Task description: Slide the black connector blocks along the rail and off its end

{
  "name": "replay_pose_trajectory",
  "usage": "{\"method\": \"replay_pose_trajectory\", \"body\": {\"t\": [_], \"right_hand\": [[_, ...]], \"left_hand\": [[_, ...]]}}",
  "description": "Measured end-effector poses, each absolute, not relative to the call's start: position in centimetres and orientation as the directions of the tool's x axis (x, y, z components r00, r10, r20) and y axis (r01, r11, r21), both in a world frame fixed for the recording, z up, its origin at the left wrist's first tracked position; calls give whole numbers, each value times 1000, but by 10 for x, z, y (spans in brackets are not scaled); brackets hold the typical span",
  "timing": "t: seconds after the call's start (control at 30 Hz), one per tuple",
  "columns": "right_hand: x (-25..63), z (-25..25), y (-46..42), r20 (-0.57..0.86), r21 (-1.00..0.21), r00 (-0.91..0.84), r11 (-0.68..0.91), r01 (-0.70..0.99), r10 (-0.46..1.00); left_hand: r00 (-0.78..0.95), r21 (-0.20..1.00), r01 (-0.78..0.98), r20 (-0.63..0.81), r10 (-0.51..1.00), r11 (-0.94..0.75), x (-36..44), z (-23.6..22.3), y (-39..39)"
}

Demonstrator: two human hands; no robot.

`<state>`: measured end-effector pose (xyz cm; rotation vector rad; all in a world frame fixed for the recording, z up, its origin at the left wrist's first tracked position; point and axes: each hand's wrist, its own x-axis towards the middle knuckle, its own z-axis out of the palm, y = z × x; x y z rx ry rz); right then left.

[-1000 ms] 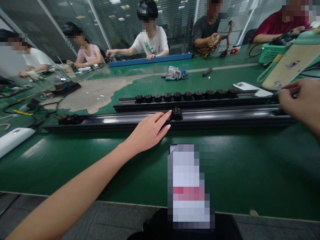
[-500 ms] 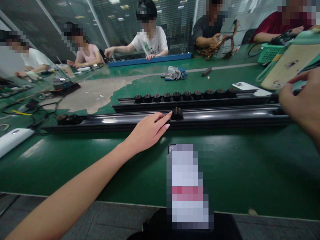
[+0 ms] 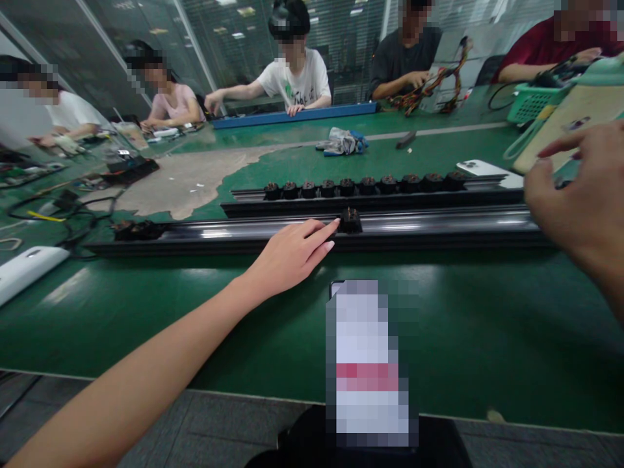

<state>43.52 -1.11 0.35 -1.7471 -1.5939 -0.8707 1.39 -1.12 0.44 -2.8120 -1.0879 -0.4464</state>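
My left hand [image 3: 299, 253] lies along the front black rail [image 3: 234, 246], its fingers stretched out. The index fingertip touches or nearly touches the left side of a black socket module [image 3: 350, 221] with metal prongs on top, seated in the rail's shiny channel. My right hand [image 3: 580, 188] is raised over the rail's right end. Its thumb and index finger are curved and apart; the other fingers are partly hidden, and a dark patch behind the thumb is unclear. Other black modules [image 3: 139, 229] sit at the rail's left end.
Behind lies a second rail [image 3: 292, 208] with a row of several modules [image 3: 346, 186]. A pixelated phone [image 3: 365, 364] is near the front edge. Around are a white phone [image 3: 492, 172], gloves [image 3: 344, 142], a green basket [image 3: 536, 103], a bottle [image 3: 550, 133] and cables [image 3: 58, 208]. Several people sit opposite.
My right hand has moved left and slightly down, farther over the rail's right end. My left hand stays by the socket module. The whole view has shifted slightly.
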Motion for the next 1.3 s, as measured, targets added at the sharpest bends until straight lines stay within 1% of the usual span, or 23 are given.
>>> {"method": "replay_pose_trajectory", "body": {"t": [0.07, 0.17, 0.23, 0.27, 0.33, 0.4, 0.43, 0.6, 0.73, 0.97, 1.13, 1.3], "right_hand": [[423, 5, -13, 792, 12, 13, -37, 999, 610], [399, 4, -18, 744, 30, -83, 92, 995, 662], [382, 1, -23, 707, 32, -187, 233, 972, 682], [374, 0, -25, 663, 34, -259, 317, 948, 702], [359, -5, -28, 640, 24, -356, 445, 895, 681], [346, -10, -30, 633, 26, -411, 513, 858, 656], [341, -12, -30, 633, 25, -428, 536, 844, 645], [324, -17, -35, 622, 31, -477, 589, 807, 621], [320, -16, -39, 619, 37, -494, 606, 795, 611], [313, -18, -39, 563, 52, -573, 666, 744, 595], [313, -21, -40, 528, 69, -597, 671, 738, 603], [313, -22, -39, 520, 75, -608, 677, 732, 599]], "left_hand": [[701, 44, 656, 333, 630, -754, 13, 3, -11], [694, 78, 633, 385, 608, -771, 12, 2, -10], [693, 103, 611, 411, 592, -785, 12, 1, -10], [693, 119, 596, 422, 584, -794, 13, 0, -10], [691, 156, 569, 441, 572, -807, 15, 0, -11], [689, 166, 557, 454, 564, -814, 16, 0, -11], [693, 152, 556, 458, 557, -817, 16, 0, -10], [750, 1, 543, 451, 485, -840, 11, -1, -4], [775, -64, 537, 433, 461, -841, 9, -4, -2], [762, -100, 525, 499, 414, -845, 14, -4, -6], [758, -132, 500, 544, 359, -856, 17, -1, -8], [759, -113, 494, 540, 364, -862, 17, -1, -7]]}}
